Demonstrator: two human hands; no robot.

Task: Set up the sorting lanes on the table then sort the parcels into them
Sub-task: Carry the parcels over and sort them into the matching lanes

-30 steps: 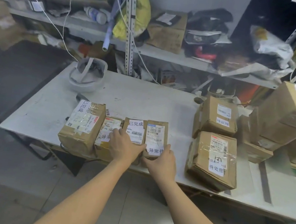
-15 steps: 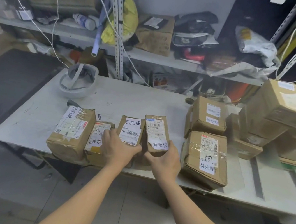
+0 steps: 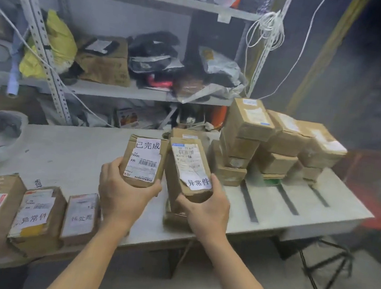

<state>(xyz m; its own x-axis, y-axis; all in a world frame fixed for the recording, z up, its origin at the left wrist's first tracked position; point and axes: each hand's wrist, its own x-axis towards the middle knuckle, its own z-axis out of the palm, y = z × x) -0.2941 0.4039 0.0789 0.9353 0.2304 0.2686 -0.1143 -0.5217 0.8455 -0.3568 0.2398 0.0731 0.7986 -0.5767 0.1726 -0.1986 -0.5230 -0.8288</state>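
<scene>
Two small parcels held up above the table (image 3: 67,152), side by side and nearly touching. Left hand (image 3: 123,193) wrapped round the lower end of the parcel labelled 已完成 (image 3: 144,161), thumb on its left edge. Right hand (image 3: 208,207) gripping the bottom of the parcel labelled 异常件 (image 3: 187,168), tilted back slightly. Three more labelled boxes (image 3: 37,216) lined along the near left table edge. Stacked brown boxes (image 3: 277,141) at far right, beside dark tape strips (image 3: 286,200) on the tabletop.
</scene>
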